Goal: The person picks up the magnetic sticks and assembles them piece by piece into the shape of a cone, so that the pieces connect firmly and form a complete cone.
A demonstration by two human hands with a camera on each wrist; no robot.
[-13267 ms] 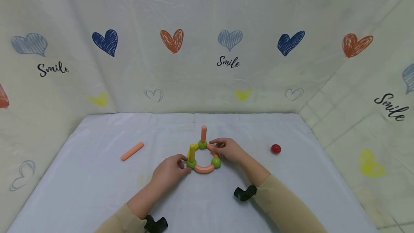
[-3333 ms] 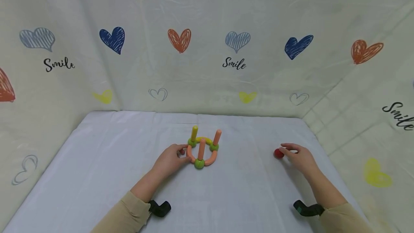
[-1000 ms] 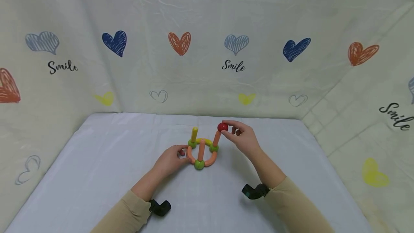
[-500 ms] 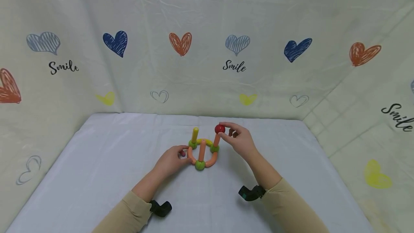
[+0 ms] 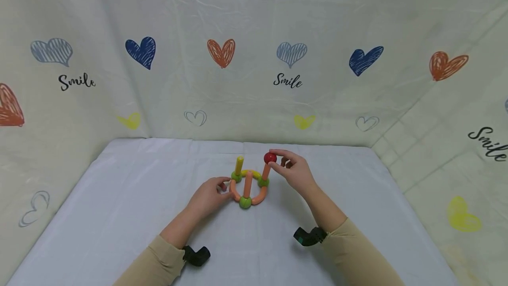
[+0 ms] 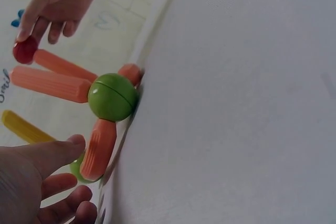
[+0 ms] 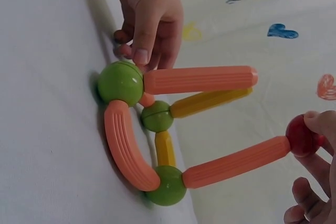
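A ring of green balls joined by curved orange rods and a yellow curved rod lies on the table. Two straight orange rods and a straight yellow rod rise from it. On the tip of the right-hand orange rod sits a red ball, which my right hand pinches between thumb and fingers. At the ring's left side is my left hand, its thumb and forefinger loosely spread beside a curved orange rod. Whether a fingertip touches it, I cannot tell.
A white cloth covers the table. Behind it and at the sides hang pale sheets printed with hearts. Each wrist wears a black camera mount.
The loose orange rod now stands on the ring, which has turned. My right hand has brought the red ball from the right onto a rod. My left thumb has just drawn back slightly.
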